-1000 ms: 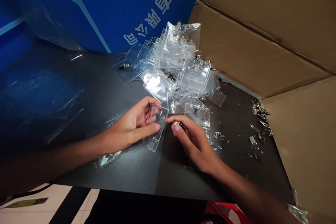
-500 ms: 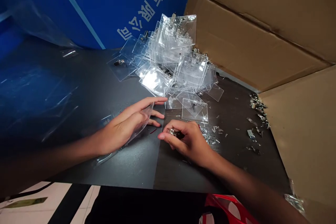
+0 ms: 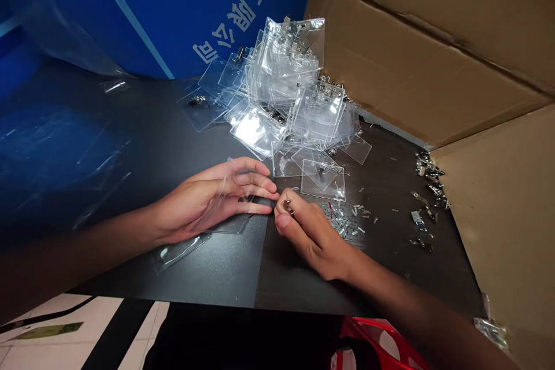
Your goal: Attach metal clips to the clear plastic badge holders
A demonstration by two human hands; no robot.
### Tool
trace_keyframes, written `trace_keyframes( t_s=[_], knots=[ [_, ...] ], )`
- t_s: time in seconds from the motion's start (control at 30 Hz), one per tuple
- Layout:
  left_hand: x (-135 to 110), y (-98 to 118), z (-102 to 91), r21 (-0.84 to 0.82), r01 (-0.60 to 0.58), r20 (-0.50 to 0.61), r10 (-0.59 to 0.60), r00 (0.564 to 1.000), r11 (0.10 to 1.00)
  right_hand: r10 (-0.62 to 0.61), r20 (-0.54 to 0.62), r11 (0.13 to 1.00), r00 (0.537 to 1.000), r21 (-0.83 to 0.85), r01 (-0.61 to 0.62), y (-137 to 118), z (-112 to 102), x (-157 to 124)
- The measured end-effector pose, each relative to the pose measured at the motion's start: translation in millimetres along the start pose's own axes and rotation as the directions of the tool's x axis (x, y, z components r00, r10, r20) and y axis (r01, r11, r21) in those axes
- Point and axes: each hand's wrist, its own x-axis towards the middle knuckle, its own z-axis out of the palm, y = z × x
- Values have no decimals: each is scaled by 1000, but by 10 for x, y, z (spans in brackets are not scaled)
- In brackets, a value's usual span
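My left hand is over the dark table, its fingers stretched toward the right and apart. A blurred clear plastic badge holder crosses its palm and fingers, and I see no finger closed on it. Under the fingers lies another clear sheet, and clear plastic lies below the wrist. Close to those fingertips, my right hand is closed. A small metal clip shows between its thumb and index finger; the rest of the clip is hidden.
A heap of clear badge holders with metal clips rises at the back. Small clear bits lie right of my right hand. Loose metal clips sit by the cardboard wall. A blue panel stands behind the table.
My left hand has turned its palm more toward me, and the holder across it has shifted left. My right hand has moved slightly right and up, still with the clip.
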Motion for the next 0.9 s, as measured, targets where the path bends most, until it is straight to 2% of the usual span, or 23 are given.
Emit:
trace_keyframes(
  t_s=[0.17, 0.3, 0.4, 0.5, 0.6, 0.77, 0.9],
  knots=[
    [14, -4, -30, 59, -10, 34, 8, 999, 998, 11, -21, 999, 1000, 42, -10, -8, 3, -2],
    [12, -79, -102, 125, -112, 99, 100, 990, 986, 35, -36, 999, 999, 11, -34, 6, 15, 38],
    [14, -125, -150, 252, -187, 150, 153, 977, 949, 81, -35, 996, 996, 50, -79, 3, 15, 50],
    [16, -133, -151, 350, -231, 125, 199, 972, 908, 78, -10, 993, 997, 84, -77, -9, 8, 44],
    [17, -121, -126, 374, -233, 83, 218, 972, 898, 58, 39, 996, 998, 72, -61, -22, 3, 38],
    [16, -116, -132, 438, -215, 113, 184, 976, 873, -17, 128, 996, 992, 85, 6, -41, 26, 25],
    [23, -120, -152, 496, -234, 102, 211, 972, 836, -11, 109, 999, 994, 47, 6, -47, 50, 25]
  ],
)
